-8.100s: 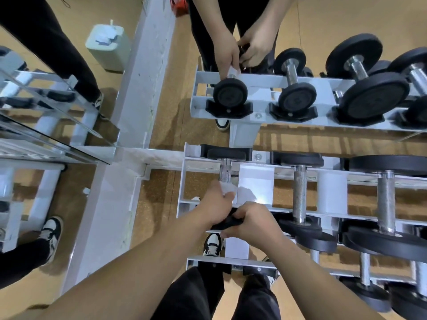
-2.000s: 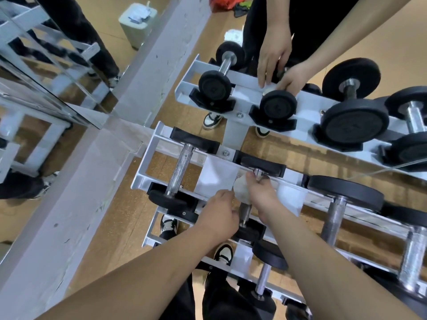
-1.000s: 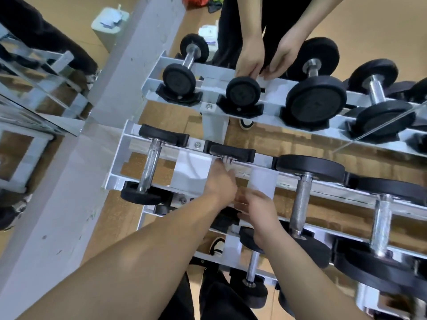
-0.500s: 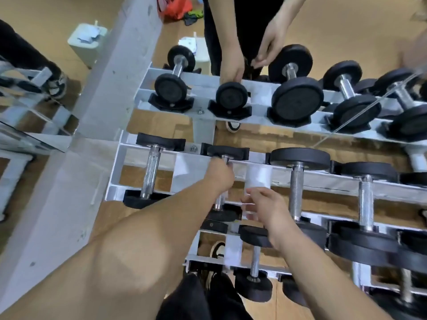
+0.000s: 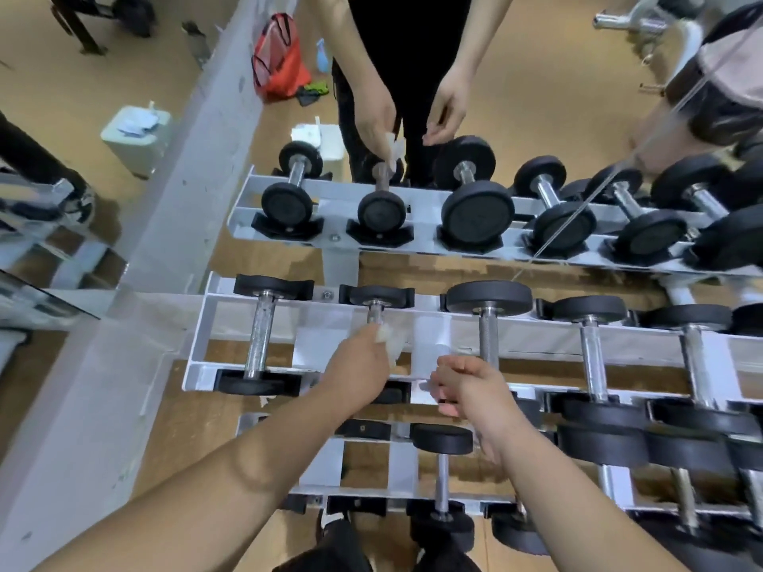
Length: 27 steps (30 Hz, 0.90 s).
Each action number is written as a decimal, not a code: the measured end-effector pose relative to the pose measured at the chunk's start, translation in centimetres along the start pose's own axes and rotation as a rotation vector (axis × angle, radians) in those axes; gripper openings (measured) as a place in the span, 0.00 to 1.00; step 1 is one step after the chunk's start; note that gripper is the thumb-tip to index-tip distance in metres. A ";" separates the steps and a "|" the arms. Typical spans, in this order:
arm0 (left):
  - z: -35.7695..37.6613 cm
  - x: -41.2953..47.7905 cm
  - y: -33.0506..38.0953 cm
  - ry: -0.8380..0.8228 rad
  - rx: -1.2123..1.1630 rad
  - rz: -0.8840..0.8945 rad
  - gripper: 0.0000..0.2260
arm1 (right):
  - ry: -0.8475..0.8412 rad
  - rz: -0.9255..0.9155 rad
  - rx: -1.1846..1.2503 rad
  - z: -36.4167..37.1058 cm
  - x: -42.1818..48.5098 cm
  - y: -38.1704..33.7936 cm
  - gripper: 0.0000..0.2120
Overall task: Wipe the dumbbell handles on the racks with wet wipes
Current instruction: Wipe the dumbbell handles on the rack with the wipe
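While the left hand (image 5: 359, 367) grips a wipe (image 5: 391, 345) round the second dumbbell's handle (image 5: 375, 313) on the top tier of the rack (image 5: 195, 344), right hand (image 5: 470, 390) loosely curled, empty, just beside the next handle (image 5: 488, 336).

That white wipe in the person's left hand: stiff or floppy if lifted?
Probably floppy: the wipe bunches against the dumbbell handle under the left hand. Likely very light, being a small thin sheet. It might snag on the metal.

free: gaps between dumbbell handles (image 5: 489, 336) | obstacles: black heads (image 5: 489, 298), white rack rails (image 5: 197, 336)
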<state>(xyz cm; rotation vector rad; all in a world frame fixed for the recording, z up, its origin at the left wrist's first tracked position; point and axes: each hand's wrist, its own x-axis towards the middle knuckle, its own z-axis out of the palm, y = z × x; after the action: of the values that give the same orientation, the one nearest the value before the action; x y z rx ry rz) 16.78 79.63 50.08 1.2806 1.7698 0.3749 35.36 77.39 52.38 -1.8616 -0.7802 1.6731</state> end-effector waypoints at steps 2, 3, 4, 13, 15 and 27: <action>0.3 -2.0 2.8 -0.021 -0.204 0.056 0.06 | -0.032 -0.028 0.030 -0.9 -0.2 -0.8 0.13; 0.8 -2.7 4.2 -0.046 -0.289 0.068 0.05 | -0.051 -0.029 0.062 -1.6 -0.1 -1.1 0.13; 1.5 -3.3 5.4 -0.076 -0.355 0.073 0.05 | -0.067 -0.013 0.095 -2.3 -0.1 -1.4 0.12; 10.7 -4.2 11.9 -0.041 -0.517 0.021 0.17 | -0.075 -0.052 0.059 -13.0 2.7 -3.1 0.09; 12.4 -4.3 13.1 -0.042 -0.597 -0.001 0.18 | -0.100 -0.068 0.011 -15.0 3.7 -3.6 0.10; 11.6 -2.0 15.0 0.184 -0.915 -0.337 0.11 | -0.105 0.025 -0.108 -15.7 9.9 -2.8 0.10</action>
<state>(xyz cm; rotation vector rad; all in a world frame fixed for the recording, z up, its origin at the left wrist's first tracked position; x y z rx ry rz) 35.15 81.29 54.77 0.3039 1.6006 0.9823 51.44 86.39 49.11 -1.8752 -0.9096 1.7886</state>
